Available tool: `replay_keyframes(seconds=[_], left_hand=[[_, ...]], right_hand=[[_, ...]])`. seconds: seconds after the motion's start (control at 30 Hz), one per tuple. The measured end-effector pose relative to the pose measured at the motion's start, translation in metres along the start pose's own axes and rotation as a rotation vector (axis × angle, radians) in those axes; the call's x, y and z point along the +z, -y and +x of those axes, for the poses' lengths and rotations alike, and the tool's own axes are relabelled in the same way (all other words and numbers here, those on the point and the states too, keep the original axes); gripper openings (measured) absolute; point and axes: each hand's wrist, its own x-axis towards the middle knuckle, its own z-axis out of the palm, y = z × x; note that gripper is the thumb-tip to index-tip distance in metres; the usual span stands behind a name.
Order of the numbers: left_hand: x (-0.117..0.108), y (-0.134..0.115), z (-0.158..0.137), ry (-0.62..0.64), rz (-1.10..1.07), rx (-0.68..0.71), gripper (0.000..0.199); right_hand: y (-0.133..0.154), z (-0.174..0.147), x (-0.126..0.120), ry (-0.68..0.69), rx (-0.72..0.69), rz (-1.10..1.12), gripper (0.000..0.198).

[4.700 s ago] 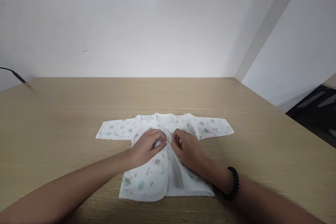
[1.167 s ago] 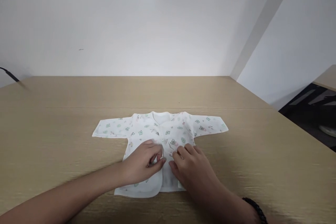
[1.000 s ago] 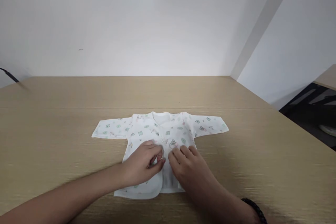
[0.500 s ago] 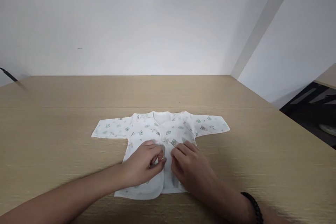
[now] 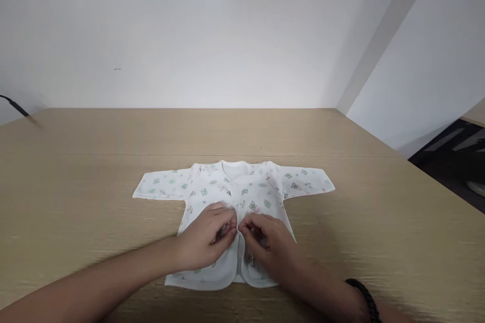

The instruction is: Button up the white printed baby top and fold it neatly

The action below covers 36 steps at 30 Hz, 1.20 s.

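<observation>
A small white baby shirt [image 5: 212, 189] with a green and pink print lies face up on the table, sleeves spread to both sides and collar away from me. My left hand [image 5: 212, 234] rests on its left front panel, thumb and fingertips pinched at the panel's centre edge. Opposite it, my right hand [image 5: 267, 242] pinches the edge of the right front panel. The fingertips of both hands nearly meet at the front opening. Below them the two rounded hems sit side by side with a narrow gap. What fastening lies under my fingers is hidden.
The wooden table [image 5: 94, 136] runs back to a white partition wall [image 5: 189, 45]. A black cable [image 5: 15, 106] comes in at the far left. Beyond the table's right edge are a white pillar and a dark object [image 5: 454, 151]. I wear a black bracelet [image 5: 364, 295] on my right wrist.
My right hand has moved left and slightly down, bringing the right front panel toward the centre, so the gap in the shirt has narrowed. My left hand has barely moved.
</observation>
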Motion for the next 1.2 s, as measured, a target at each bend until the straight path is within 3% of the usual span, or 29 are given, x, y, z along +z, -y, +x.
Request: replay_keyframes(seconds=[0.2,0.57,0.9,1.03,1.2], left_hand=[[-0.0006,0.0004,-0.0009,0.0,-0.042,0.008,0.02],[0.0019,0.0046,-0.0007,-0.025,-0.071,0.032,0.02],[0.0026,0.0015,-0.0017,-0.058,-0.058,-0.027,0.014],[0.0028,0.0023,-0.0018,-0.067,-0.058,-0.055,0.021],[0.0029,0.0019,-0.0004,-0.092,-0.04,-0.019,0.019]], right_hand=[[-0.002,0.0031,0.0,0.009,0.058,0.11,0.008],[-0.0043,0.0083,-0.002,-0.008,0.018,0.159,0.011],[-0.0084,0.0031,0.0059,-0.065,-0.091,-0.075,0.014],[-0.0095,0.0015,0.0071,-0.05,-0.131,-0.085,0.013],[-0.0085,0.0023,0.0061,-0.02,-0.07,-0.02,0.013]])
